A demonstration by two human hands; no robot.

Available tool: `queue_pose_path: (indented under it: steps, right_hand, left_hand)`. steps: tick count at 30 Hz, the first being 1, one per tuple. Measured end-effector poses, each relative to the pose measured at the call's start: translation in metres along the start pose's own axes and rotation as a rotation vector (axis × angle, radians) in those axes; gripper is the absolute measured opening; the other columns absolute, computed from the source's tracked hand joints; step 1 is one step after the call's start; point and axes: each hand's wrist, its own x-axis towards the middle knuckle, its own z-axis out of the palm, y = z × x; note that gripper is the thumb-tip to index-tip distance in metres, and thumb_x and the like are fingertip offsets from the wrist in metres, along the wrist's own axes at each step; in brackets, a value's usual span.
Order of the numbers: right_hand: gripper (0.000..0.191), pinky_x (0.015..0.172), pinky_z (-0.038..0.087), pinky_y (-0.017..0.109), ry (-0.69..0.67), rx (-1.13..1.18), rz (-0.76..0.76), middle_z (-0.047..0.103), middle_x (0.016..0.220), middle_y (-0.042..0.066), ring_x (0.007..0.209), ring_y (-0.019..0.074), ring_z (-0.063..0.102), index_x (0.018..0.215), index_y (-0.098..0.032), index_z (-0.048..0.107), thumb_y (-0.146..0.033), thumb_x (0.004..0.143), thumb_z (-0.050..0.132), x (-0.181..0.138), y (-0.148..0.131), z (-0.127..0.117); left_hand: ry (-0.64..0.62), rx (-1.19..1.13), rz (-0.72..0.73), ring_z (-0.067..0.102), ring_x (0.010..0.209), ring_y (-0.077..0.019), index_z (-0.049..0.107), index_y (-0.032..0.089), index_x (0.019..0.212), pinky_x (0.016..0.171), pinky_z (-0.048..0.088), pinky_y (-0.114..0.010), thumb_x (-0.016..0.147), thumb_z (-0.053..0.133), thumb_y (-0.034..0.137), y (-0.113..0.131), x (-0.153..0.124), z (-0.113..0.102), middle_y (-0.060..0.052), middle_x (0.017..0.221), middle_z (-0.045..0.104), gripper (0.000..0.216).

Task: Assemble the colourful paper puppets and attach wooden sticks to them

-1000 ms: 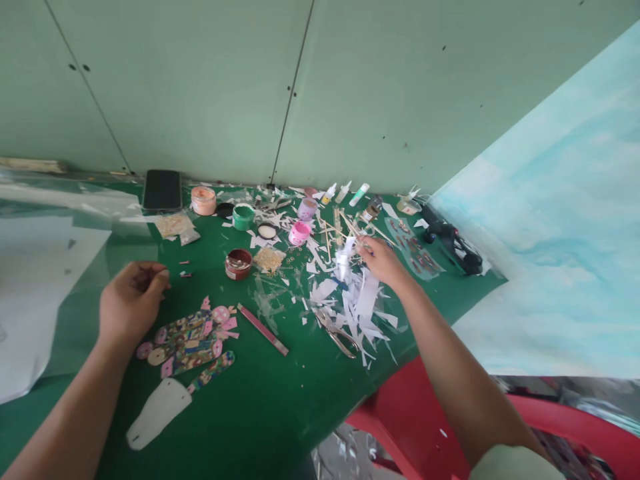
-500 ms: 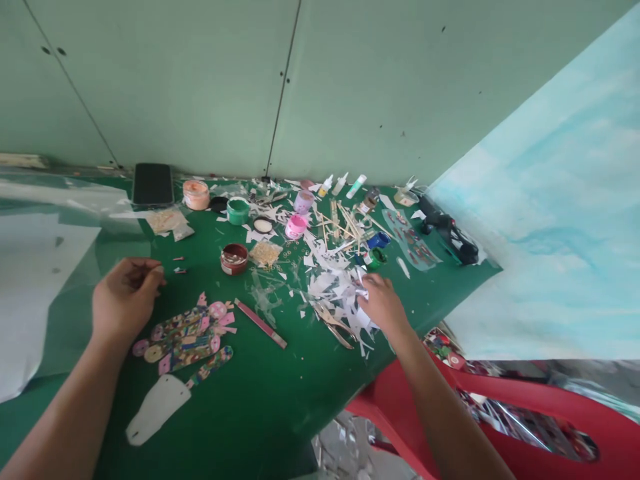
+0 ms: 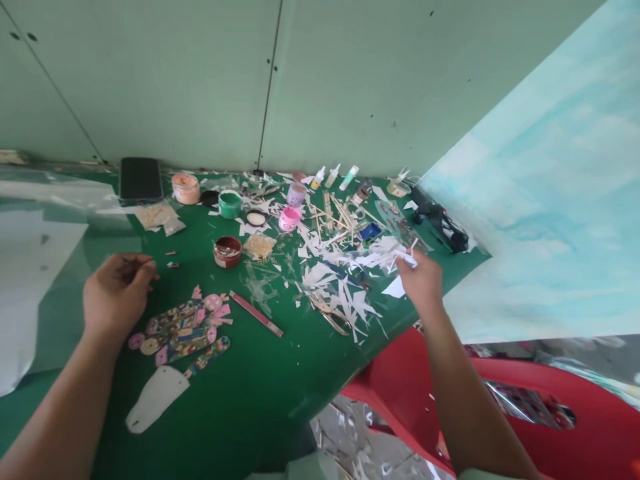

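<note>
Tabletop (image 3: 270, 407): green; back edge runs along the wall panel.
Red chair (image 3: 395, 377): beside the front edge, below the right corner.
Loose scraps (image 3: 345, 303): white paper cuttings, spread from the middle toward the front edge.
Left hand (image 3: 117, 290): over the left part, fingers curled, thumb near the forefinger; cannot tell whether anything is held.
Right hand (image 3: 423, 283): near the right corner, fingers pinched on paper strips.
Patterned figure (image 3: 185, 330): flat, with pink and camouflage-like pieces; near the left hand, toward the front edge.
White cutout (image 3: 157, 399): nearer the front edge than the figure.
Paper strips (image 3: 393, 256): white, at the right fingertips, on the right corner's side of the scraps.
Metal hand tool (image 3: 330, 313): among the scraps, on their front-edge side.
Red strip (image 3: 256, 313): lies diagonally between figure and metal hand tool.
Brown jar (image 3: 227, 253): uncovered, between back edge and red strip.
Small pieces (image 3: 173, 265): two, just beside the left fingertips.
</note>
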Motion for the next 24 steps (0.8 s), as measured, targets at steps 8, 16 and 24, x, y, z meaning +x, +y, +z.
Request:
queue_pose_path:
  steps: [8,16,24]
  right_hand:
    - [0.041,0.066,0.055,0.042,-0.032,0.196,0.096,0.073,0.086,0.013,0.066,0.0279,0.067,0.108,-0.015,0.068,-0.041,0.079,0.054,0.005,-0.005,-0.006]
    - [0.037,0.094,0.047,0.044,-0.343,-0.060,-0.385,0.062,0.116,0.016,0.112,0.0313,0.057,0.117,-0.018,0.062,-0.020,0.082,0.050,-0.020,-0.047,0.012]
    - [0.033,0.097,0.046,0.050,-0.175,0.146,-0.522,0.060,0.119,0.014,0.116,0.0313,0.055,0.119,-0.024,0.061,-0.022,0.089,0.051,-0.060,-0.103,-0.017]
  left_hand:
    - [-0.003,-0.002,0.042,0.047,0.044,-0.0078,0.064,0.019,0.073,0.047,0.040,-0.017,0.063,0.067,0.027,-0.006,0.003,0.000,0.009,0.052,0.057,0.013]
    - [0.255,-0.399,0.270,0.045,0.040,-0.0081,0.050,0.020,0.070,0.039,0.037,-0.019,0.059,0.057,0.022,-0.009,0.003,0.000,0.009,0.049,0.049,0.013]
    - [0.198,-0.505,0.332,0.052,0.043,-0.0047,0.050,0.018,0.081,0.043,0.045,-0.021,0.069,0.061,0.026,-0.008,-0.009,-0.012,0.005,0.071,0.061,0.018]
